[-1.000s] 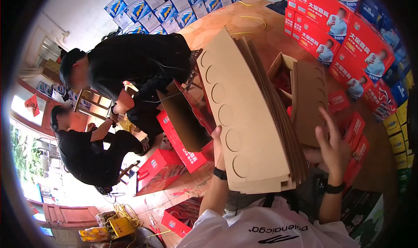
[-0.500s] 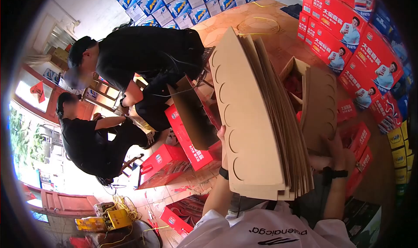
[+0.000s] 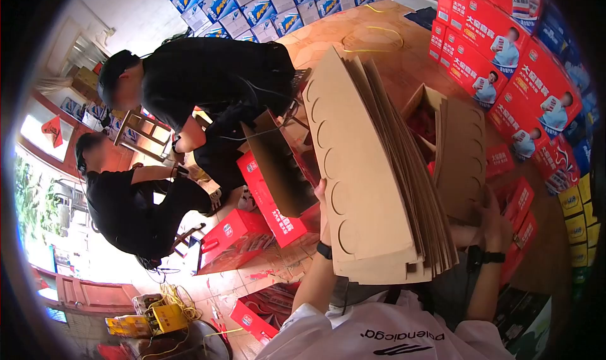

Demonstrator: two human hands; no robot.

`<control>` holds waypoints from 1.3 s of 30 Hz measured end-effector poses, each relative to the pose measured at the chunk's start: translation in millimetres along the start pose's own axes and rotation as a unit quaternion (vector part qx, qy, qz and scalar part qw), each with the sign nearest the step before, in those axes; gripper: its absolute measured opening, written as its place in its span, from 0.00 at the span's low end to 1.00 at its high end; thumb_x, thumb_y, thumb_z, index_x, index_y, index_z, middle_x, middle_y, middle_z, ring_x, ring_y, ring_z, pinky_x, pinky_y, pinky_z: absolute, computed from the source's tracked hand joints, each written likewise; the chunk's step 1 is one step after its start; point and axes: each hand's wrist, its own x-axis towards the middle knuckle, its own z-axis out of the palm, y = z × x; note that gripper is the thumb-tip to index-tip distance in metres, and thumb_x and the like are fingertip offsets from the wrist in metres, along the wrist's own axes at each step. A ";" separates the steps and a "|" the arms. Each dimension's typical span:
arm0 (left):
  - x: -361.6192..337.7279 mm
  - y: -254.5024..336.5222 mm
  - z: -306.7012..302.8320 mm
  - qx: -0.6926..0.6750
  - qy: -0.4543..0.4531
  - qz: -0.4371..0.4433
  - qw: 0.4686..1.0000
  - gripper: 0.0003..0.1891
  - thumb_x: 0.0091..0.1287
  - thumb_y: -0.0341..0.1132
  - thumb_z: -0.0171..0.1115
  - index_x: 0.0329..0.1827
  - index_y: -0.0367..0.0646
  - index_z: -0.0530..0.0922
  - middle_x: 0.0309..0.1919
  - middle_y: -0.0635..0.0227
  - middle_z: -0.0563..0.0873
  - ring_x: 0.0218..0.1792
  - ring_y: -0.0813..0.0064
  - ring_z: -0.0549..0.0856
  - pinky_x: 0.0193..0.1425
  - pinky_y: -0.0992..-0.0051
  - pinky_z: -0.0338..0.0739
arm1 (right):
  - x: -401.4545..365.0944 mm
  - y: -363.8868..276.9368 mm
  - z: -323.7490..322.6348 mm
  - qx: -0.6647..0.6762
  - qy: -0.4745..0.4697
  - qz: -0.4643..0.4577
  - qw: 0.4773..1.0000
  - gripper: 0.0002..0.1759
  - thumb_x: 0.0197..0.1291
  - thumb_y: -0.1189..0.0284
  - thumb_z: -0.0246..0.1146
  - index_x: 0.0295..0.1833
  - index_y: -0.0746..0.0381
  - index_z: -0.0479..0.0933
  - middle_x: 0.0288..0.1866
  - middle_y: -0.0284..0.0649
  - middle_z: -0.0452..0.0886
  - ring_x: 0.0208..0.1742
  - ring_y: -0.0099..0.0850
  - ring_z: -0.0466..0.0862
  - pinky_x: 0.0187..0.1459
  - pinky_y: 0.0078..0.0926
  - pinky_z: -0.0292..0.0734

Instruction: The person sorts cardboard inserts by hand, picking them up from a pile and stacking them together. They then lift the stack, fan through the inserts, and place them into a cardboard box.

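And down goes my right hand (image 3: 495,224)! A second ago it was raised, fingers spread; now it's at the lower end of the smaller stack of die-cut cardboard sheets (image 3: 461,161), so both stacks are being handled at once. Clasping or merely touching? From here I can't tell. My left hand (image 3: 323,205) grasps the edge of the larger stack of die-cut cardboard sheets (image 3: 360,177), which stands tilted above my lap, barely shifted from half a second back. Behind the smaller one, an open carton (image 3: 413,99).
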 end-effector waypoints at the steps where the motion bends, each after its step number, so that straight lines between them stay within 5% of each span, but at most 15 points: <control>1: 0.5 0.0 -0.8 0.012 0.011 0.005 1.000 0.44 0.68 0.69 0.57 0.75 0.42 0.68 0.64 0.58 0.81 0.59 0.60 0.84 0.60 0.63 0.83 | 0.5 -3.9 4.9 -0.001 -0.010 0.007 1.000 0.42 0.64 0.85 0.62 0.82 0.66 0.55 0.83 0.50 0.61 0.80 0.38 0.65 0.76 0.32 0.64; 6: -1.6 3.2 6.5 0.043 0.021 0.005 0.999 0.44 0.67 0.70 0.56 0.73 0.41 0.69 0.62 0.57 0.82 0.57 0.60 0.85 0.58 0.63 0.84 | 5.9 -5.9 26.8 -0.005 -0.052 0.052 0.997 0.42 0.63 0.84 0.62 0.82 0.65 0.55 0.82 0.50 0.60 0.81 0.39 0.63 0.77 0.33 0.62; 9: -1.2 2.7 8.2 0.053 0.037 0.010 0.998 0.44 0.67 0.70 0.56 0.73 0.40 0.69 0.61 0.57 0.82 0.56 0.59 0.85 0.58 0.62 0.84 | 31.5 47.0 21.1 -0.280 0.059 -0.161 0.945 0.45 0.61 0.80 0.66 0.83 0.60 0.57 0.81 0.48 0.63 0.82 0.38 0.63 0.77 0.34 0.63; 12: -2.7 2.5 10.7 0.066 0.077 0.023 0.995 0.44 0.67 0.69 0.56 0.72 0.40 0.69 0.60 0.56 0.83 0.56 0.59 0.85 0.57 0.61 0.84 | 29.2 45.1 9.0 -0.070 -0.023 -0.138 0.988 0.44 0.61 0.81 0.64 0.82 0.60 0.58 0.81 0.48 0.64 0.81 0.39 0.64 0.77 0.35 0.64; 15: -4.0 4.8 18.4 0.073 0.081 0.022 0.994 0.44 0.66 0.69 0.57 0.72 0.40 0.70 0.59 0.56 0.83 0.56 0.58 0.85 0.56 0.60 0.84 | 2.2 3.3 3.9 -0.038 -0.013 -0.038 0.998 0.42 0.61 0.84 0.61 0.81 0.61 0.60 0.81 0.48 0.64 0.81 0.40 0.65 0.77 0.36 0.62; 21: -1.3 1.1 12.5 0.039 0.062 0.002 0.997 0.43 0.67 0.69 0.57 0.71 0.40 0.71 0.59 0.55 0.83 0.56 0.57 0.84 0.58 0.60 0.82 | 9.4 16.6 -8.1 -0.248 0.031 -0.103 0.963 0.38 0.61 0.91 0.51 0.79 0.63 0.65 0.74 0.51 0.74 0.72 0.41 0.76 0.71 0.33 0.71; 24: -4.9 3.0 18.5 0.047 0.111 -0.011 0.993 0.43 0.67 0.69 0.56 0.72 0.40 0.71 0.60 0.55 0.82 0.57 0.57 0.84 0.60 0.60 0.81 | 1.2 -0.7 -15.9 -0.292 0.051 -0.006 0.955 0.34 0.65 0.82 0.55 0.78 0.60 0.66 0.72 0.52 0.77 0.68 0.43 0.80 0.65 0.36 0.75; 27: -7.0 4.9 18.4 0.061 0.137 -0.011 0.989 0.43 0.68 0.69 0.55 0.72 0.40 0.70 0.62 0.55 0.82 0.58 0.57 0.83 0.61 0.60 0.81 | 31.6 37.1 -57.2 -0.139 0.036 -0.026 0.989 0.31 0.70 0.71 0.61 0.78 0.57 0.67 0.69 0.52 0.79 0.64 0.46 0.83 0.60 0.41 0.79; 30: -7.5 2.9 19.6 0.051 0.149 -0.012 0.987 0.43 0.69 0.68 0.54 0.73 0.40 0.69 0.62 0.54 0.81 0.59 0.57 0.83 0.61 0.60 0.81 | 32.6 51.9 -72.6 -0.253 0.057 -0.115 0.959 0.35 0.69 0.68 0.65 0.80 0.53 0.64 0.57 0.43 0.82 0.49 0.32 0.83 0.50 0.35 0.80; 32: -11.6 5.6 31.6 0.062 0.143 -0.019 0.988 0.42 0.69 0.68 0.54 0.73 0.40 0.69 0.62 0.55 0.81 0.59 0.58 0.84 0.61 0.61 0.81 | 11.8 29.0 -60.1 -0.334 0.045 0.027 0.941 0.36 0.68 0.64 0.66 0.80 0.52 0.63 0.57 0.44 0.82 0.49 0.35 0.84 0.49 0.35 0.80; 34: -13.6 7.7 39.7 0.069 0.134 -0.025 0.988 0.42 0.70 0.68 0.54 0.73 0.39 0.69 0.62 0.56 0.82 0.58 0.59 0.84 0.60 0.62 0.81 | -41.6 -73.7 -4.2 -0.446 0.050 0.095 0.888 0.36 0.69 0.58 0.64 0.80 0.50 0.63 0.59 0.50 0.82 0.56 0.41 0.85 0.54 0.37 0.79; 39: -11.1 -1.2 29.5 0.073 0.123 -0.008 0.990 0.41 0.71 0.67 0.53 0.71 0.39 0.70 0.60 0.57 0.83 0.57 0.61 0.85 0.59 0.64 0.82 | -18.1 -31.6 -14.1 -0.387 0.027 -0.006 0.922 0.36 0.69 0.52 0.62 0.80 0.47 0.63 0.68 0.47 0.79 0.64 0.46 0.82 0.59 0.41 0.77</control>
